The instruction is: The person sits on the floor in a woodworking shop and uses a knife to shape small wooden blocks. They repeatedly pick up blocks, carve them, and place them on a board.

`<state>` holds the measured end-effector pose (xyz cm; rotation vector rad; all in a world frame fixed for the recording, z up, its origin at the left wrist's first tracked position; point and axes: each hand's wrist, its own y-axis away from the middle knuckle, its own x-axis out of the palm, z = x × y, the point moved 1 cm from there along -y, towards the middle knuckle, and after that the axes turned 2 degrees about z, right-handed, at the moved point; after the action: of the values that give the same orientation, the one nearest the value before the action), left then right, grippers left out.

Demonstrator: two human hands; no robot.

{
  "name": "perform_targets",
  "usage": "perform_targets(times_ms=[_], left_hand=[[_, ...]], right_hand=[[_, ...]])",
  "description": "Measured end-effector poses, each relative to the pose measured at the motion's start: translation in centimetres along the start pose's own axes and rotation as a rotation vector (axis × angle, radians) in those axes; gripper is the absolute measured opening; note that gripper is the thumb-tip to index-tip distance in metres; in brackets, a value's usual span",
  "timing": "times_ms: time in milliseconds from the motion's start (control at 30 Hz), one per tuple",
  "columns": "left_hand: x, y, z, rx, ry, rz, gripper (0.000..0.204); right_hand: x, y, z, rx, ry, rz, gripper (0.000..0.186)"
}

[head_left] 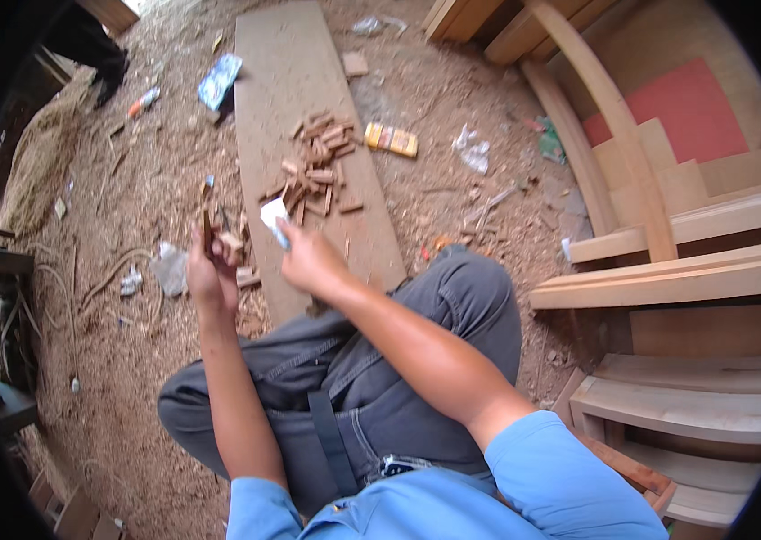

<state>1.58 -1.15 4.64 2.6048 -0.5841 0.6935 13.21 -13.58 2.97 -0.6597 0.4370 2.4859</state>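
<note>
1. Left hand (211, 281), left of centre in frame: fingers closed on a slim brown piece (207, 232), wood by the look.
2. Right hand (313, 261), near frame centre: I see it pinching a white flat thing (273, 214); can't tell the material.
3. Small wooden blocks (319, 166) heaped upper centre, on a long board (286, 67).
4. Slim brown piece: I'd expect light, stiff, not slippery, might chip; I'd grip mid-length.
5. White flat thing: probably light, bendy; I'd pinch an edge.

Bright, diffuse light; soft shadows; black fisheye border; timber beams (612, 108) at right bow; fine detail slightly blurred.
</note>
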Motion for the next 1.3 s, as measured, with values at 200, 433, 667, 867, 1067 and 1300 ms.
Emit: perform_targets(times_ms=[200,433,667,867,1067,1300], left_hand=[[0.5,0.0,0.1,-0.071,-0.014,-0.098,0.025],[-0.2,0.1,0.5,-0.093,0.062,-0.082,0.015],[0.0,0.1,0.1,-0.06,0.01,-0.082,0.011],[-0.2,0.0,0.7,-0.025,-0.064,-0.027,0.008],[-1.0,-0.6,1.5,0.067,-0.058,0.057,0.007],[0.6,2.1,3.1,-0.058,-0.365,0.028,0.008]], right_hand=[[-3.6,-0.7,2.7,-0.049,-0.594,-0.092,0.064],[-2.7,0.8,4.9,-0.029,-0.377,0.107,0.063],[-1.9,3.0,5.7,-0.133,-0.314,0.237,0.063],[-2.0,2.4,5.9,-0.058,-0.341,0.254,0.064],[-1.3,2.5,4.2,-0.061,-0.413,0.28,0.062],[-6.9,-1.5,6.0,0.088,-0.733,-0.187,0.062]])
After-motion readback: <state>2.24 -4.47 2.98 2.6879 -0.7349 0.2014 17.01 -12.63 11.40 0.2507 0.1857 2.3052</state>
